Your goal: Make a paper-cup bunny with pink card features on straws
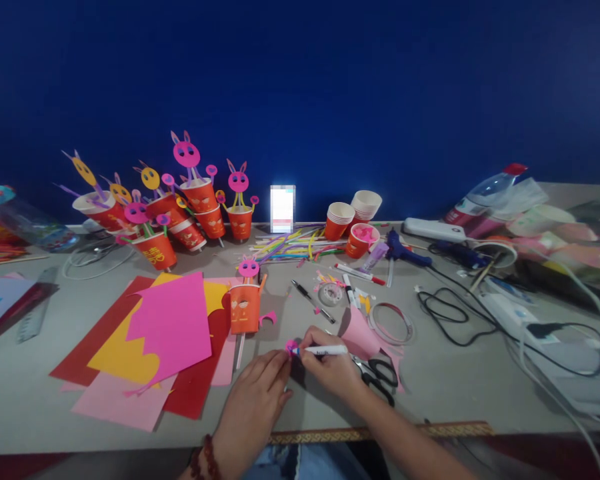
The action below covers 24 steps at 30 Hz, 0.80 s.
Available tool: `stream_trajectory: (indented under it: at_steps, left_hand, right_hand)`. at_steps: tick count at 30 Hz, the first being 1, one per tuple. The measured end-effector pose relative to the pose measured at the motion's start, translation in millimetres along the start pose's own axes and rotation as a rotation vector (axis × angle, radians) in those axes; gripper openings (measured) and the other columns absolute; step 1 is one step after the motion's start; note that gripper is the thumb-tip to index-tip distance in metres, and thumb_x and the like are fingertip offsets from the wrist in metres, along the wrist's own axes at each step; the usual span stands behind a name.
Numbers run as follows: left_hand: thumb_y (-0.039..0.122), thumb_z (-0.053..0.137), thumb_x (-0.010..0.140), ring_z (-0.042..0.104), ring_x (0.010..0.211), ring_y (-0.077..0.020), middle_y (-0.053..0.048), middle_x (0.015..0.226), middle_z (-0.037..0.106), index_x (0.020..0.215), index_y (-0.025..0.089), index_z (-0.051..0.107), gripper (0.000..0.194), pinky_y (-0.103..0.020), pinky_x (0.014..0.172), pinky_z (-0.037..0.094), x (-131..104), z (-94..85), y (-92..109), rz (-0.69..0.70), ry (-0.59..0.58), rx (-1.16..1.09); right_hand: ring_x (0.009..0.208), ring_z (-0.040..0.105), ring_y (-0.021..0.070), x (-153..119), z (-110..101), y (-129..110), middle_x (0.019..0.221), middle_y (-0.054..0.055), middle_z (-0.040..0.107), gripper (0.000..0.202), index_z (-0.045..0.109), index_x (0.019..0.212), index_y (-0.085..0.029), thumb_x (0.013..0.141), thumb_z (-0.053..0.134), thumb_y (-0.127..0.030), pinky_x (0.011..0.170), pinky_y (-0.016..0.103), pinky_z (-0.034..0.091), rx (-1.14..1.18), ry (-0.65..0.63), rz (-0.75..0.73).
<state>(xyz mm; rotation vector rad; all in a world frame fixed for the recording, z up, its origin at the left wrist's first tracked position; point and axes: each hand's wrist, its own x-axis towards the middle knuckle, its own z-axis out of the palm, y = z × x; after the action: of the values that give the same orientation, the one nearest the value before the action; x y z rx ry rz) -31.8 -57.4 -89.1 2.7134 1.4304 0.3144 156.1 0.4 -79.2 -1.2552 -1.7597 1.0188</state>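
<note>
Right of the red cup [245,311], nearer us, our right hand [329,372] is gripping the marker [324,350] at the pink paper [291,345]; our left hand [258,385] is steadying it, pinch unclear; we're wanting light strokes!

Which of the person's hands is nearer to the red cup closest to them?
Left. The left hand lies just on the near side of the red cup, slightly to its right; the right hand, gripping the white marker, is farther off to the right.
</note>
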Motion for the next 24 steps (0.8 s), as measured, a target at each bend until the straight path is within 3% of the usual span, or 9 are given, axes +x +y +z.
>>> stream_trajectory:
  at_steps: [24]
  left_hand:
    - [0.018, 0.052, 0.096, 0.059, 0.123, -0.0255, -0.010, 0.137, 0.061, 0.136, 0.014, 0.052, 0.040, -0.043, 0.101, 0.053, -0.6, 0.8, -0.1, -0.008, 0.007, -0.032]
  right_hand:
    - [0.056, 0.048, 0.0132, 0.9, 1.0, 2.3, 0.060, -0.005, 0.053, 0.013, 0.053, 0.068, -0.022, 0.076, 0.052, -0.013, 0.053, 0.023, 0.036, 0.076, 0.069, 0.018]
